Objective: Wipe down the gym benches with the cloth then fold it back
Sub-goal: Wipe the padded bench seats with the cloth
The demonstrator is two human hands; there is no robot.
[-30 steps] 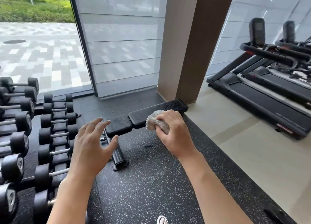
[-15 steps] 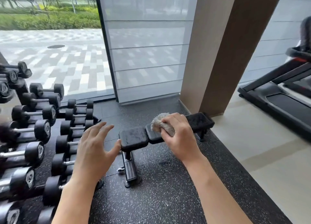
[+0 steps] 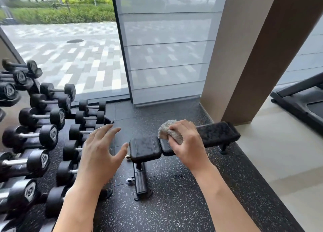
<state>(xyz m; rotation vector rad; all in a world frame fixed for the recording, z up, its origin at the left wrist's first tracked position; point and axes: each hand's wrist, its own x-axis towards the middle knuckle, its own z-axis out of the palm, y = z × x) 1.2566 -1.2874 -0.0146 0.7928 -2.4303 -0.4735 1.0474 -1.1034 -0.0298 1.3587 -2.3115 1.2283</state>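
Note:
A low black gym bench [image 3: 218, 134] stands on the speckled rubber floor, its short seat pad [image 3: 145, 147] towards me and the long back pad running right. My right hand [image 3: 187, 143] grips a bunched grey-beige cloth [image 3: 168, 132] in the air in front of the bench, over the gap between the two pads in the picture. My left hand [image 3: 99, 149] hovers left of the seat pad with fingers spread, holding nothing and apart from the bench.
A rack of black dumbbells [image 3: 35, 135] fills the left side. A brown pillar [image 3: 253, 57] rises behind the bench's far end, beside a glass wall [image 3: 166, 48]. A treadmill [image 3: 300, 100] stands at the right on pale flooring.
The view has swung left and closer to the bench, so bench and dumbbells look larger and most of the treadmill has left the frame. Both hands keep their pose, the right still holding the cloth.

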